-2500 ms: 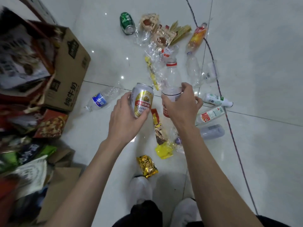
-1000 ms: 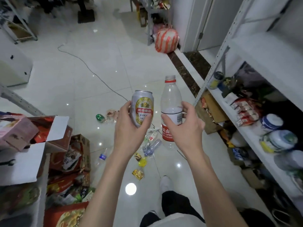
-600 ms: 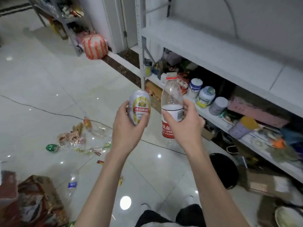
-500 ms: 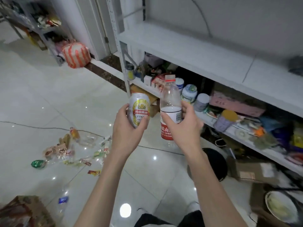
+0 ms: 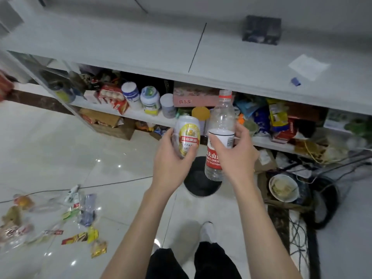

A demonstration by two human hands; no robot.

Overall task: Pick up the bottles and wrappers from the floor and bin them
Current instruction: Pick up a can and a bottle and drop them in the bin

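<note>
- Two loads in hand: my left hand wraps its fingers round a beer can, thumb on the front. My right hand grips a clear bottle at its label band, upright, with no cap that I can see.
- Both walls are smooth and thin. I judge that a squeeze could dent them, or that a loose hold could let one slide out early.
- The can and bottle sit almost side by side. Letting both go at once could knock one off line.
- Just below the fingers, the bottle's base overlaps the mouth of the black bin. From this single view I cannot tell whether it hangs truly above the bin or short of it. A drop now might hit the rim and roll across the floor.
- Beyond the fingers, the cluttered shelf is close, and a bowl and cables lie right of the bin, so a bounce could end up among them.
- Down and left of my left fingers, well apart, wrappers and more bottles lie scattered.
</note>
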